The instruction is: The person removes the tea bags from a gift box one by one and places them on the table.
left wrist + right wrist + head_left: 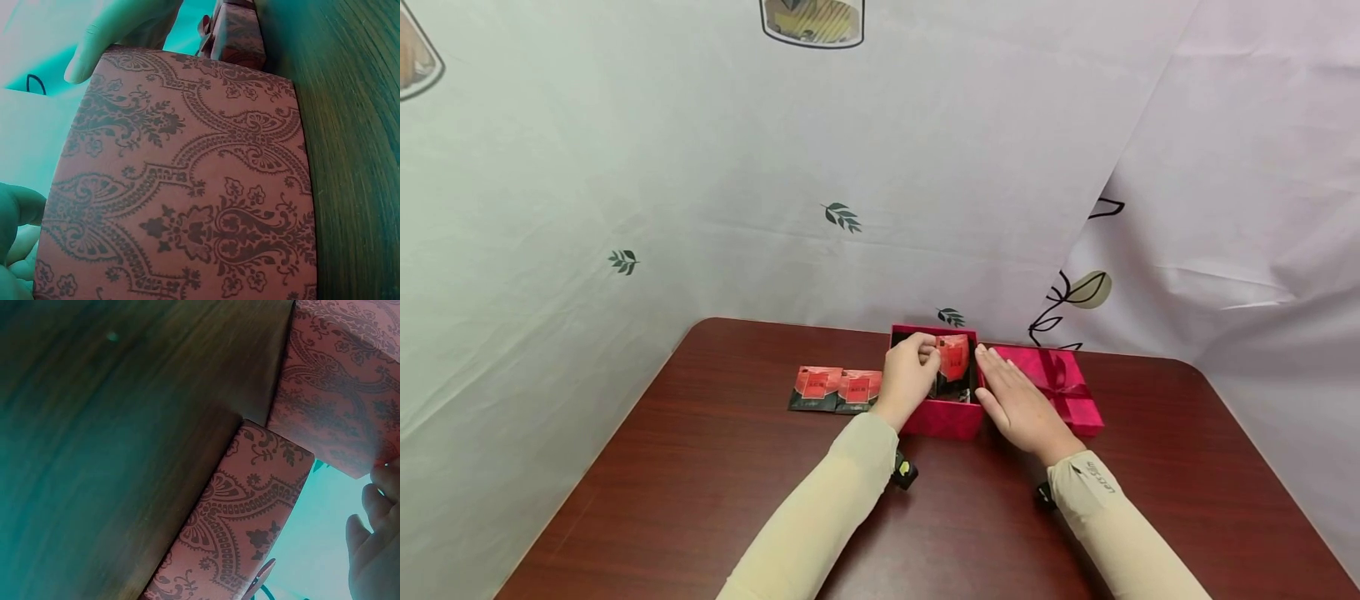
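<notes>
In the head view an uncovered pink-red box (942,419) stands near the back of the table, its inside dark. My left hand (910,375) reaches over its left side, fingers curled, and pinches the left edge of a red-and-black sachet (953,357) in the box; the fingertips are partly hidden. My right hand (1018,408) lies with straight fingers along the box's right wall. In the left wrist view the box's patterned front (187,175) fills the middle. Curled left fingers (22,231) show at its left, and the right thumb touches the top edge.
Two more sachets, one (816,388) beside another (859,388), lie on the table left of the box. To its right is the pink-red lid (1067,383) with a ribbon bow. Behind the brown table (715,500) hangs a pale printed cloth (737,167).
</notes>
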Available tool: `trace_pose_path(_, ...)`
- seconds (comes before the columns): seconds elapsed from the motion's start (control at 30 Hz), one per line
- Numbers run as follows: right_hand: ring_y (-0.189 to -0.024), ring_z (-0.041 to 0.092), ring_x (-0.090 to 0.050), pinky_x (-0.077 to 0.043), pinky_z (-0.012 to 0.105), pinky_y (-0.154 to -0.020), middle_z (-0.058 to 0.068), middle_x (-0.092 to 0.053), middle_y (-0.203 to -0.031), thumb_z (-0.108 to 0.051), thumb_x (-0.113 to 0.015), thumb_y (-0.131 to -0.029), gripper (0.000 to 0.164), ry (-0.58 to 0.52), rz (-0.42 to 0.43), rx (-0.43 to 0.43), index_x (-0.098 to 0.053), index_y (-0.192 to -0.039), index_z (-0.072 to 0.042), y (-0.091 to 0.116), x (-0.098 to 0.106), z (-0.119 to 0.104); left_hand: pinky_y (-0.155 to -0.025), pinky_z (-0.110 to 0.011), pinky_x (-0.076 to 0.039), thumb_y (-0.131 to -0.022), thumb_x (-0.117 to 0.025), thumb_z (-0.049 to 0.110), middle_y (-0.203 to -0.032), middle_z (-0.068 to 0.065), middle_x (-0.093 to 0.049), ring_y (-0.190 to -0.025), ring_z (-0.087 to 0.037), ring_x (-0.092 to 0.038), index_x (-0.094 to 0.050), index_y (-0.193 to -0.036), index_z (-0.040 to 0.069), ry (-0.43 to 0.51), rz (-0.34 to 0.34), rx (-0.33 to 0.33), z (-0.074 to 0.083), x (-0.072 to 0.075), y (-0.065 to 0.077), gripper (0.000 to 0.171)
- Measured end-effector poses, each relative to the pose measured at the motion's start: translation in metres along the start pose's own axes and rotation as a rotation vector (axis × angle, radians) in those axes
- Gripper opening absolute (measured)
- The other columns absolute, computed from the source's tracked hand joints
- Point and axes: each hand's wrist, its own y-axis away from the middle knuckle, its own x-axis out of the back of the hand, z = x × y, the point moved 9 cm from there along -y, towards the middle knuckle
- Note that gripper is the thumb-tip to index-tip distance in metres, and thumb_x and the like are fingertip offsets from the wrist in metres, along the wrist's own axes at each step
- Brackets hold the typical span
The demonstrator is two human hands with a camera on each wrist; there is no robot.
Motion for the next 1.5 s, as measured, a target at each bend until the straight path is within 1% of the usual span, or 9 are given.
trace_pose_path(0.13, -0.151, 0.037, -0.024, -0.023, 0.055, -0.12, 0.016, -0.029, -0.164, -0.025, -0.054, -0.104, 0.065, -0.012, -0.024, -0.018, -0.028, -0.158, 0.0, 0.0, -0.002, 0.002, -0.086, -0.034, -0.057, -0.1, -0.062, 0.012, -0.108, -0.009, -0.072, -0.098, -0.021, -0.069, -0.071, -0.117, 0.003, 0.064, 0.047, -0.041, 0.003, 0.007, 0.002, 0.021)
trace_pose_path(0.3, -0.15, 0.038, -0.026, -0.025, 0.057, -0.118, 0.017, -0.03, -0.163, -0.024, -0.056, -0.103, 0.067, -0.004, -0.011, -0.006, -0.028, -0.158, 0.0, 0.0, -0.002, 0.001, -0.082, -0.035, -0.058, -0.099, -0.064, 0.012, -0.106, -0.009, -0.073, -0.095, -0.022, -0.07, -0.071, -0.118, 0.003, 0.153, 0.104, -0.055, 0.002, 0.023, 0.005, 0.022)
trace_pose_path(0.47, -0.15, 0.039, -0.027, -0.027, 0.058, -0.117, 0.018, -0.032, -0.162, -0.022, -0.058, -0.102, 0.066, 0.004, 0.01, 0.012, -0.03, -0.157, 0.003, 0.0, -0.002, 0.0, -0.077, -0.032, -0.06, -0.099, -0.064, 0.008, -0.106, -0.016, -0.071, -0.088, -0.023, -0.073, -0.068, -0.122, -0.002, 0.345, 0.135, -0.049, -0.003, 0.044, 0.006, 0.025)
trace_pose_path(0.57, -0.15, 0.038, -0.026, -0.026, 0.058, -0.117, 0.017, -0.031, -0.163, -0.024, -0.057, -0.102, 0.066, 0.008, -0.001, 0.003, -0.031, -0.157, 0.002, -0.001, -0.002, 0.001, -0.077, -0.029, -0.06, -0.099, -0.062, 0.004, -0.107, -0.02, -0.068, -0.087, -0.019, -0.071, -0.066, -0.124, -0.006, 0.46, 0.153, -0.026, -0.008, 0.058, 0.008, 0.027)
trace_pose_path(0.63, -0.15, 0.038, -0.026, -0.025, 0.057, -0.118, 0.017, -0.03, -0.163, -0.025, -0.056, -0.103, 0.066, 0.009, -0.008, -0.003, -0.031, -0.157, 0.002, -0.001, -0.003, 0.002, -0.078, -0.027, -0.059, -0.099, -0.062, 0.004, -0.108, -0.02, -0.067, -0.09, -0.015, -0.069, -0.065, -0.125, -0.006, 0.496, 0.175, -0.011, -0.011, 0.068, 0.01, 0.028)
trace_pose_path(0.87, -0.15, 0.039, -0.026, -0.025, 0.057, -0.118, 0.017, -0.03, -0.163, -0.025, -0.056, -0.102, 0.066, 0.012, -0.017, -0.012, -0.03, -0.157, 0.002, -0.001, -0.003, 0.002, -0.084, -0.02, -0.054, -0.099, -0.063, 0.006, -0.113, -0.017, -0.067, -0.101, -0.012, -0.066, -0.066, -0.127, -0.002, 0.504, 0.216, 0.057, -0.029, 0.1, 0.018, 0.029)
trace_pose_path(1.13, -0.149, 0.041, -0.027, -0.024, 0.056, -0.118, 0.016, -0.029, -0.164, -0.026, -0.056, -0.103, 0.067, 0.007, -0.02, -0.013, -0.029, -0.158, 0.0, 0.0, -0.003, 0.001, -0.077, -0.021, -0.057, -0.1, -0.063, 0.007, -0.107, -0.011, -0.069, -0.087, -0.007, -0.066, -0.066, -0.127, -0.001, 0.531, 0.258, 0.121, -0.057, 0.132, 0.024, 0.029)
trace_pose_path(1.3, -0.149, 0.041, -0.028, -0.026, 0.057, -0.117, 0.018, -0.031, -0.163, -0.024, -0.057, -0.102, 0.066, 0.013, 0.002, -0.003, -0.031, -0.156, 0.003, 0.0, -0.002, 0.001, -0.078, -0.021, -0.057, -0.101, -0.062, 0.007, -0.101, 0.0, -0.068, -0.088, -0.006, -0.067, -0.065, -0.128, -0.001, 0.537, 0.275, 0.144, -0.072, 0.146, 0.025, 0.029)
trace_pose_path(1.5, -0.149, 0.04, -0.028, -0.026, 0.056, -0.118, 0.017, -0.031, -0.163, -0.024, -0.058, -0.102, 0.066, 0.006, 0.004, -0.005, -0.032, -0.156, 0.002, 0.001, -0.002, 0.002, -0.078, -0.019, -0.056, -0.101, -0.063, 0.009, -0.099, 0.005, -0.068, -0.087, -0.004, -0.067, -0.065, -0.128, -0.001, 0.507, 0.279, 0.171, -0.087, 0.163, 0.026, 0.029)
